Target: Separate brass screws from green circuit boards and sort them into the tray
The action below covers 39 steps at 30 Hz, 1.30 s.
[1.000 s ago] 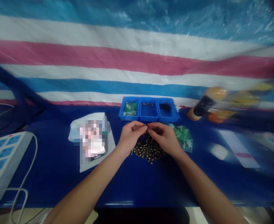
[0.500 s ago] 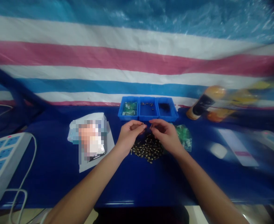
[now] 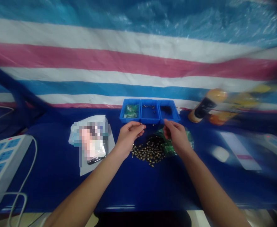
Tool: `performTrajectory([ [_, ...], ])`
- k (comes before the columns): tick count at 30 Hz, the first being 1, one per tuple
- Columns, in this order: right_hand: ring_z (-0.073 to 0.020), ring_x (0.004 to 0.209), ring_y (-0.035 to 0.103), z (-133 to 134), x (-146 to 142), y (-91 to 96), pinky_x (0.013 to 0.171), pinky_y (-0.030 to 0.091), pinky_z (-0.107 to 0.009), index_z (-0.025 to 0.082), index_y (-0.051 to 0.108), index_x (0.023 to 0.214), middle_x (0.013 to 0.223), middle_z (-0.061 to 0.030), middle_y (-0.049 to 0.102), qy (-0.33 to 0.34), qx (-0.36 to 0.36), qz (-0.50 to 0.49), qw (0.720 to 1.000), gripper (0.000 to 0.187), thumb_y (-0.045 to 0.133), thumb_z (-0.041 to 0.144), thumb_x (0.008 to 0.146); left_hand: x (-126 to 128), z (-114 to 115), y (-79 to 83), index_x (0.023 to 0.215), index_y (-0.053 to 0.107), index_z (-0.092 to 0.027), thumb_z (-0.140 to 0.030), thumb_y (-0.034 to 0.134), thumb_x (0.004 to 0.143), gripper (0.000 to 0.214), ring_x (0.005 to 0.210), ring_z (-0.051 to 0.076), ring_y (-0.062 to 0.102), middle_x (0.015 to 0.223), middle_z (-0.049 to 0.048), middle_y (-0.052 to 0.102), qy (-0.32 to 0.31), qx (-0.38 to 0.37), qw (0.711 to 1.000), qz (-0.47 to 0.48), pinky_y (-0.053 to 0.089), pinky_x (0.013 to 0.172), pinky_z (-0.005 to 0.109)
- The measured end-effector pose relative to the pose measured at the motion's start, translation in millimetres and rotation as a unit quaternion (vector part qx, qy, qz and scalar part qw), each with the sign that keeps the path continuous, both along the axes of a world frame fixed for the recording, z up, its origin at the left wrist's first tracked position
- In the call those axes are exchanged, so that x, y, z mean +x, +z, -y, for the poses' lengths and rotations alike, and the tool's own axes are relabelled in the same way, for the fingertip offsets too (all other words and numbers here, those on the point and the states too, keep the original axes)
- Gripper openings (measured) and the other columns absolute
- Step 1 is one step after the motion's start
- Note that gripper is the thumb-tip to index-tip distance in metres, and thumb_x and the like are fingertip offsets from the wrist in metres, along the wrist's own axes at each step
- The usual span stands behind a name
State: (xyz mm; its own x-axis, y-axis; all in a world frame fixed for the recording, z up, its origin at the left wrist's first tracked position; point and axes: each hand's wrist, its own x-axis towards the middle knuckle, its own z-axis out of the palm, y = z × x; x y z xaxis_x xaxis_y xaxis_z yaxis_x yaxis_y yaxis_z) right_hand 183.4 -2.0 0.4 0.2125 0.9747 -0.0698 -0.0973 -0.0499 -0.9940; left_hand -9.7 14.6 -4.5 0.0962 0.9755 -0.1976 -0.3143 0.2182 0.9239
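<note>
My left hand [image 3: 130, 135] hovers at the left end of the pile, its thumb and fingers pinched together. Something tiny may be at its fingertips, too small to name. My right hand [image 3: 177, 134] is closed above the green packets [image 3: 170, 148], with its fingertips hidden or too blurred to show what they hold. Between and below the hands lies a pile of small brass-coloured, screw-like parts [image 3: 149, 153]. Dark small pieces [image 3: 154, 138] border the back of that pile. A single small metal part [image 3: 153, 125] lies near the tray.
Three joined blue bins [image 3: 150, 120] at the back hold green packets, a few metal parts and dark pieces. To the left are a phone [image 3: 96, 160] on white paper and a power strip [image 3: 1, 164]. A bottle [image 3: 203, 105] and white case [image 3: 220, 153] are right.
My right hand has moved right, away from my left hand, uncovering the dark pieces and more of the green packets. My left hand has stayed almost in place, still pinched.
</note>
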Motion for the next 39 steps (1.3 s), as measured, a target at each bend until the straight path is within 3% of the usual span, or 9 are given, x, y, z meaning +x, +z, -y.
performTrajectory([
  [3,-0.0075,0.043,0.048,-2.7,1.9,-0.5,0.042,0.031,-0.021,0.024,0.054,0.095,0.069,0.0056,0.06,-0.091,0.039,-0.05,0.994,0.034,0.072,0.047,0.079,0.3,0.5,1.2,0.085,0.067,-0.015,-0.029,0.082,0.069,0.026,0.074,0.012,0.065,0.088,0.0081,0.074,0.002,0.001,1.0,-0.002,0.051,0.072,0.026],
  [5,-0.0068,0.043,0.047,-3.3,2.4,-0.2,0.042,0.031,-0.021,0.024,0.052,0.098,0.071,0.0057,0.061,-0.104,0.047,-0.045,0.992,0.034,0.071,0.047,0.08,0.9,1.0,1.3,0.085,0.067,-0.015,-0.028,0.082,0.069,0.026,0.073,0.012,0.065,0.087,0.008,0.074,-0.001,0.001,1.0,-0.003,0.05,0.071,0.026],
  [8,-0.0072,0.046,0.046,-0.7,-1.5,0.5,0.043,0.032,-0.022,0.021,0.058,0.092,0.07,0.0037,0.06,-0.012,0.043,0.032,0.999,0.029,0.067,0.047,0.082,2.3,2.1,-0.1,0.084,0.067,-0.015,-0.029,0.082,0.07,0.026,0.075,0.013,0.066,0.086,0.0073,0.074,-0.01,0.004,1.0,-0.004,0.051,0.072,0.027],
  [11,-0.011,0.056,0.053,5.0,-10.2,1.6,0.053,0.041,-0.025,0.02,0.065,0.097,0.077,-0.0001,0.066,0.117,0.052,0.144,0.981,0.029,0.069,0.044,0.082,4.2,3.5,-2.1,0.084,0.067,-0.015,-0.03,0.083,0.069,0.027,0.077,0.014,0.067,0.085,0.0055,0.073,-0.017,0.011,1.0,-0.002,0.051,0.075,0.028],
  [15,-0.0173,0.078,0.063,11.7,-20.4,3.3,0.072,0.048,-0.03,0.02,0.07,0.099,0.093,-0.0043,0.072,0.19,0.077,0.197,0.959,0.024,0.065,0.039,0.086,6.1,5.6,-2.2,0.082,0.067,-0.015,-0.031,0.084,0.069,0.027,0.08,0.015,0.066,0.083,0.0043,0.071,-0.026,0.015,1.0,-0.002,0.051,0.077,0.029],
  [18,-0.0175,0.079,0.063,13.1,-23.0,3.6,0.075,0.048,-0.031,0.02,0.071,0.096,0.091,-0.0034,0.072,0.195,0.08,0.19,0.959,0.02,0.062,0.037,0.088,6.8,7.1,0.0,0.082,0.066,-0.015,-0.031,0.083,0.069,0.027,0.079,0.015,0.066,0.082,0.0044,0.071,-0.031,0.012,0.999,-0.007,0.05,0.075,0.029],
  [24,-0.0133,0.066,0.055,12.7,-23.3,2.1,0.063,0.043,-0.027,0.019,0.07,0.095,0.08,-0.0007,0.067,0.188,0.068,0.187,0.962,0.02,0.061,0.036,0.089,7.1,8.0,2.2,0.081,0.067,-0.016,-0.03,0.082,0.07,0.024,0.073,0.011,0.062,0.08,0.0024,0.07,-0.034,0.025,0.999,-0.021,0.045,0.07,0.025],
  [30,-0.0139,0.067,0.056,14.4,-24.7,1.6,0.063,0.044,-0.026,0.018,0.068,0.091,0.079,-0.0011,0.067,0.172,0.082,0.211,0.959,0.019,0.062,0.036,0.088,7.5,6.8,-3.3,0.082,0.066,-0.017,-0.028,0.081,0.072,0.021,0.077,0.013,0.064,0.082,0.0021,0.071,-0.034,0.051,0.998,-0.012,0.046,0.076,0.027],
  [39,-0.0137,0.061,0.057,17.0,-25.3,2.7,0.059,0.043,-0.026,0.02,0.069,0.09,0.072,0.0,0.067,0.175,0.127,0.313,0.925,0.012,0.059,0.027,0.087,7.1,4.8,-2.7,0.079,0.066,-0.017,-0.026,0.082,0.071,0.02,0.085,0.015,0.068,0.083,0.0012,0.073,-0.019,0.079,0.996,0.025,0.048,0.085,0.029],
])
